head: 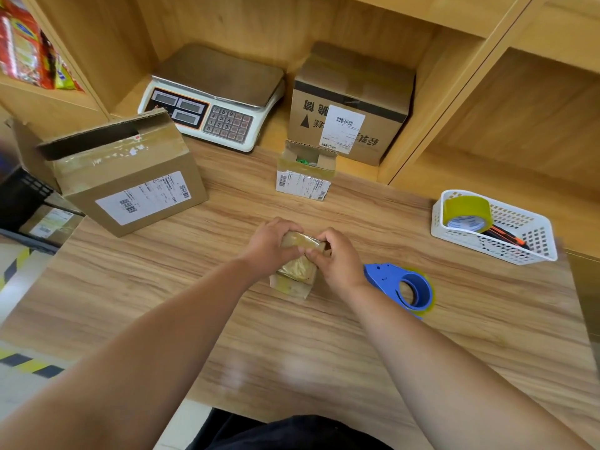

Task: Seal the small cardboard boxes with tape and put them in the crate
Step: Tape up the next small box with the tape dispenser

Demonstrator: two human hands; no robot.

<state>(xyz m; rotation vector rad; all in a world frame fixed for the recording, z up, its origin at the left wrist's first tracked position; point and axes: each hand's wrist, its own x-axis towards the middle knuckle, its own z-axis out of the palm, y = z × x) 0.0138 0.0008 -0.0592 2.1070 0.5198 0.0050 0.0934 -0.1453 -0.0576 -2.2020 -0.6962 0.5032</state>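
**Operator:** Where is the small box sitting?

**Inspector:** You are holding the small box (297,266) at the middle of the table (292,352), and it is standing on the wood. Your left hand (271,245) is curling over its taped top. Your right hand (337,258) is gripping the right side, fingers bent round it.

**Operator:** And the containers?

**Inspector:** The white basket (519,248) on your right is holding a yellow tape roll (466,211) and an orange-and-black cutter (506,237). The open box (305,172) beyond your hands is showing something green inside. The dark crate (22,196) is sitting at the far left; I cannot tell its contents.

**Operator:** Any writing?

**Inspector:** Barcode labels are showing on the open box, the large box (130,180) and the rear box (349,105), but the print is too small to read. Digits are showing on the scale (214,99) keypad.
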